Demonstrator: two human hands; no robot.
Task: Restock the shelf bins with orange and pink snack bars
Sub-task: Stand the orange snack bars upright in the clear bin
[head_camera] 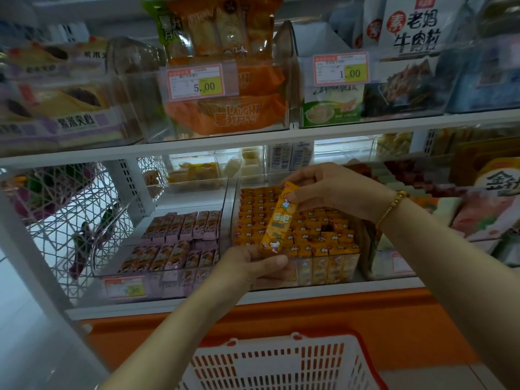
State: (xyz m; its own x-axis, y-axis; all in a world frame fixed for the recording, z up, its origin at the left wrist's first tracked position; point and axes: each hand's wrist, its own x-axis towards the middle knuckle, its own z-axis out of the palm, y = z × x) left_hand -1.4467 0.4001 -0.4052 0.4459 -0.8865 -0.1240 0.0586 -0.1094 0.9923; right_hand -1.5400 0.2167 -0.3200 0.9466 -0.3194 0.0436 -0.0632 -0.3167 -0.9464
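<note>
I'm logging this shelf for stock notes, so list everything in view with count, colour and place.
held bar: one, orange, over the right bin
orange bars: many, orange, right bin
pink bars: many, pink, left bin
snack bags: several, orange, upper shelf
price tags: two, red and yellow, upper shelf
basket: one, red and white, bottom foreground
bracelet: one, gold, right wrist
left hand: one, holds the bar's lower end
right hand: one, pinches the bar's upper end

1. left hand (pixel 253 263): its bare forearm reaches in from 7 o'clock, and thumb and fingers pinch the lower end of an orange snack bar (pixel 277 220).
2. right hand (pixel 326 190): its forearm enters from 4 o'clock, and thumb and fingers pinch the bar's upper half, at 1 o'clock of the left hand.
</note>
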